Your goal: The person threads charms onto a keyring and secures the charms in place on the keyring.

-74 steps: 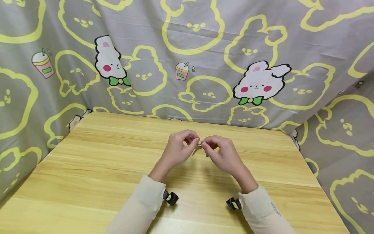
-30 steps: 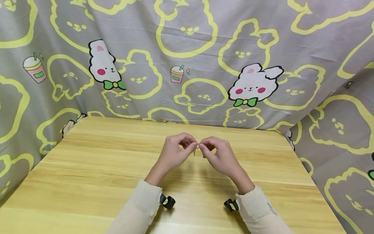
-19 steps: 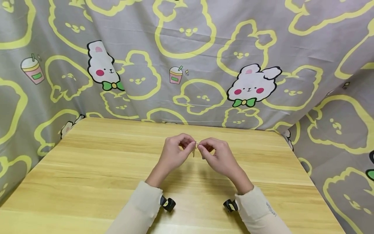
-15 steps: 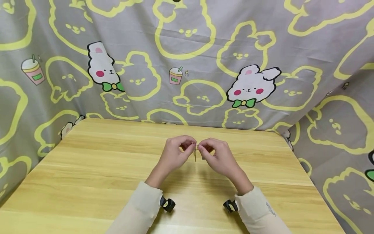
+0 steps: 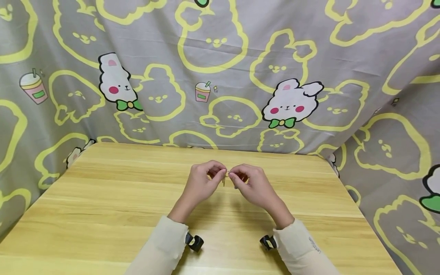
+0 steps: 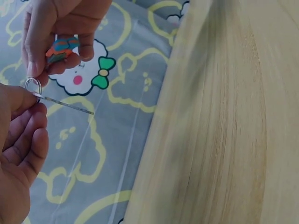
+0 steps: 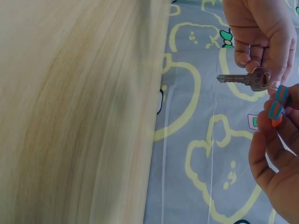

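Note:
In the head view my left hand [image 5: 203, 183] and right hand [image 5: 252, 187] meet fingertip to fingertip above the table, a small key [image 5: 224, 181] pointing down between them. The left wrist view shows a metal split ring [image 6: 32, 86] at both sets of fingertips, the key [image 6: 67, 105] seen edge-on. Left thumb and finger pinch the key's head beside the ring. The right wrist view shows the key [image 7: 238, 79] flat, its toothed blade sticking out. My right hand [image 7: 280, 154] pinches the ring and has a blue and orange charm [image 7: 279, 102] at its fingers.
A wood-grain table [image 5: 120, 214] lies under both hands. Behind and at the sides hangs a grey curtain [image 5: 165, 46] with yellow outlines and white rabbits. Each wrist wears a black camera, one by the left cuff [image 5: 194, 242] and one by the right cuff [image 5: 268, 242].
The key was slanted at first, then hung lower half a second ago, and now shows shorter below the fingertips. Both hands stay together, and the head view has shifted slightly.

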The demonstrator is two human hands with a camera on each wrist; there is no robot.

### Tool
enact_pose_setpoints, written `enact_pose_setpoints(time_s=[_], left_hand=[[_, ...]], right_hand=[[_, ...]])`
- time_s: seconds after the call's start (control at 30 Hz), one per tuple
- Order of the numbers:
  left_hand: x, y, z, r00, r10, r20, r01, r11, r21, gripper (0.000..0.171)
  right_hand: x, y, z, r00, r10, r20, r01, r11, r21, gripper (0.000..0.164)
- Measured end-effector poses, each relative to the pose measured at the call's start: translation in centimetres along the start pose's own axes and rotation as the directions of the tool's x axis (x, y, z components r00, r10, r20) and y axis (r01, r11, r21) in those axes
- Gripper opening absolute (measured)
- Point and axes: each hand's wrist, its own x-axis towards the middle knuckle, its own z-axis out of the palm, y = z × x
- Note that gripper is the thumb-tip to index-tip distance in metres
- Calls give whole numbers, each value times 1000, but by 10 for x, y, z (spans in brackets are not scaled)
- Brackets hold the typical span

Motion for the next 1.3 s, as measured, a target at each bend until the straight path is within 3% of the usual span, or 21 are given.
enact_pose_setpoints(time_s=[0.47, 0.73, 0.97, 1.3], left_hand=[[0, 0, 2, 995, -83, -48, 82, 996, -21, 5], [0, 1, 0, 984, -163, -73, 158, 985, -71, 8], [0, 2, -2, 972, -234, -3, 233, 966, -110, 7], [-1, 1, -5, 960, -238, 149, 251, 965, -78, 5]], right_hand=[[2, 0, -1, 1000, 12, 4, -12, 998, -55, 16], [0, 1, 1, 1000, 11, -6, -12, 997, -81, 12], [-1, 3, 0, 998, 51, 45, -47, 996, -73, 12], [-2, 11, -1, 966, 146, 212, -136, 989, -61, 14]])
